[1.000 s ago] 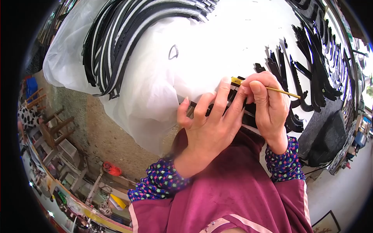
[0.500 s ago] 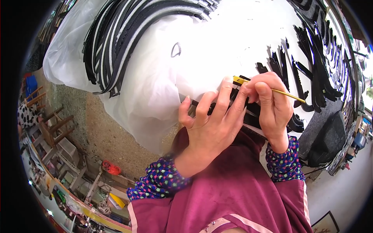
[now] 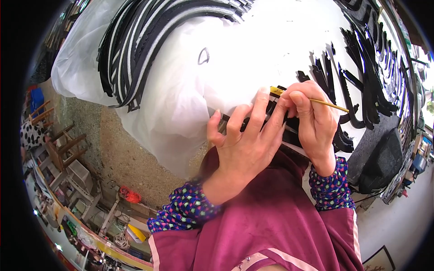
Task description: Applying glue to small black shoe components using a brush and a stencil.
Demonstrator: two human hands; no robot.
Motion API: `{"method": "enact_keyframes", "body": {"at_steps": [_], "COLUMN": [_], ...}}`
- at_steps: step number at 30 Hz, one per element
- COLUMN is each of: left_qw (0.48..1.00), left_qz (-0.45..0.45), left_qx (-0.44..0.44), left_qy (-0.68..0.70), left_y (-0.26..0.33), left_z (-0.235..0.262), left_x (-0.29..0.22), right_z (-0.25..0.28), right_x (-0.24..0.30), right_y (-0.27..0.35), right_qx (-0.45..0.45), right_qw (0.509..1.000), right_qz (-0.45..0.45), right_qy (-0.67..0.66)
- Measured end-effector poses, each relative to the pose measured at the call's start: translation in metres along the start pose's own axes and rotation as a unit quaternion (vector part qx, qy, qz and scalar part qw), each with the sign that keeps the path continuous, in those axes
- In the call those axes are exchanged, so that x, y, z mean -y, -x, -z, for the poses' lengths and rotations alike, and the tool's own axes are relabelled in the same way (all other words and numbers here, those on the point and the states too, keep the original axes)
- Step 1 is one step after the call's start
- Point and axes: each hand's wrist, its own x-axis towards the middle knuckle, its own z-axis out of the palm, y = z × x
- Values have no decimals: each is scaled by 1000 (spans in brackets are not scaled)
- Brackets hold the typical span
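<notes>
My right hand [image 3: 312, 113] pinches a thin yellow-handled brush [image 3: 332, 105]. Its flat yellow tip meets a black strip [image 3: 281, 88] by my left fingertips. Spread over black strips at the near edge of the white table, my left hand [image 3: 247, 144] presses down with its fingers apart. More black strips [image 3: 293, 138] lie under and between the two hands, partly hidden by them. What exactly the brush tip leaves on the strip is too small to make out.
A stack of curved black and white strips [image 3: 131, 58] lies at the far left on white plastic sheeting [image 3: 176, 113]. Many black strips [image 3: 361, 67] are spread to the right, near a black mesh bag [image 3: 384, 156]. A wooden stool [image 3: 63, 147] stands on the floor at left.
My right hand has shifted slightly left and the brush handle's free end has swung up and to the left. My left hand has barely moved.
</notes>
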Motion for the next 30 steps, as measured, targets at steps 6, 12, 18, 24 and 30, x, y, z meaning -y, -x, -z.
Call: {"method": "enact_keyframes", "body": {"at_steps": [6, 12, 18, 24, 30], "left_qw": [1000, 992, 989, 995, 996], "left_qz": [4, 22, -22, -36, -15], "left_qx": [-18, -39, -62, -26, -20], "left_qy": [5, 122, 129, 92, 84], "left_y": [0, 0, 10, 9, -2], "left_z": [-2, 4, 15, 14, 15], "left_x": [0, 7, 15, 8, 10], "right_z": [8, 17, 17, 16, 18], "right_x": [0, -11, -11, -15, -12], "right_y": [9, 12, 10, 12, 11], "right_qx": [-45, -49, -100, -125, -156], "right_qw": [997, 964, 966, 977, 975], "right_qz": [20, 132, 82, 72, 67], "right_qy": [63, 227, 223, 157, 146]}}
